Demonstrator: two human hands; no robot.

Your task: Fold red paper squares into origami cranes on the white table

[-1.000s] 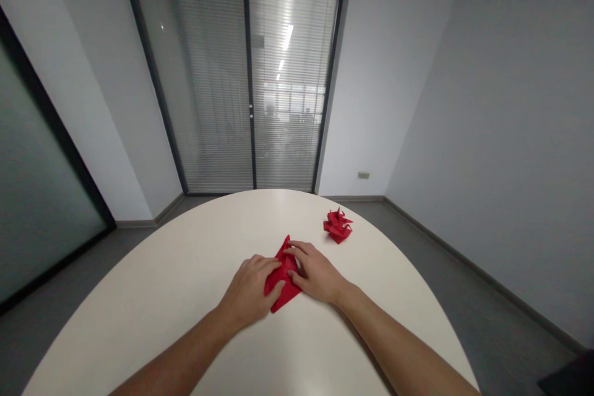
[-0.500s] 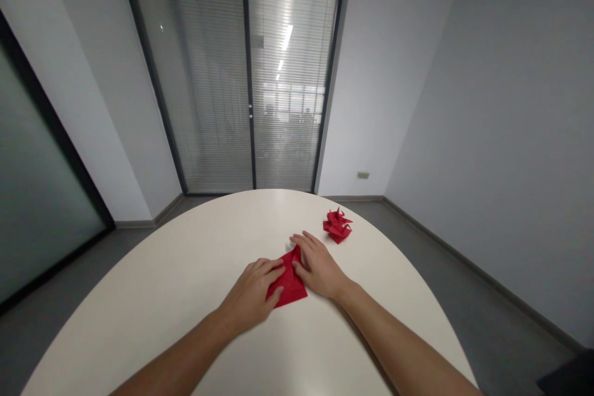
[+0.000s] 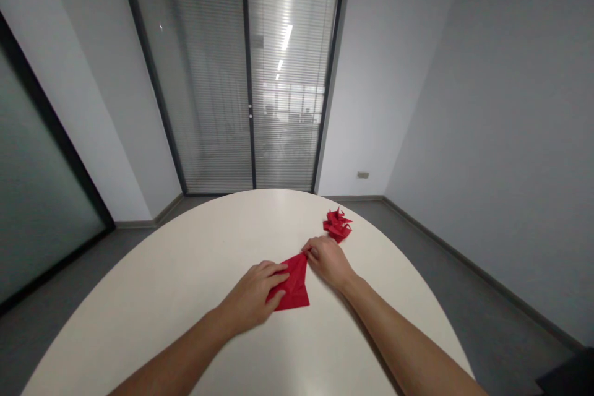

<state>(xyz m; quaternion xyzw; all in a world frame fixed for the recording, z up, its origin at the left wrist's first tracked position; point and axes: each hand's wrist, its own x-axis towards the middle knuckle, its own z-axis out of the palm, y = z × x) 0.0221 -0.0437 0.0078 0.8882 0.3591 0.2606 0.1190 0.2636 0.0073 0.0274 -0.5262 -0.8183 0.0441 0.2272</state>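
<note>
Round white table (image 3: 185, 260), head view: I see the red paper (image 3: 296, 288) near the middle, left hand (image 3: 253, 294) resting on it with fingers spread, right hand (image 3: 328, 262) pinching its far right corner, folded red pieces (image 3: 338, 223) just beyond.

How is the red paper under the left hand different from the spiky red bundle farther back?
The red paper lies fairly flat; the red bundle stands up with many points.
The paper has the left hand on it and the right hand at its far corner; the bundle sits just beyond the right hand, nearer the table edge.
Both are red and on the same table.
</note>
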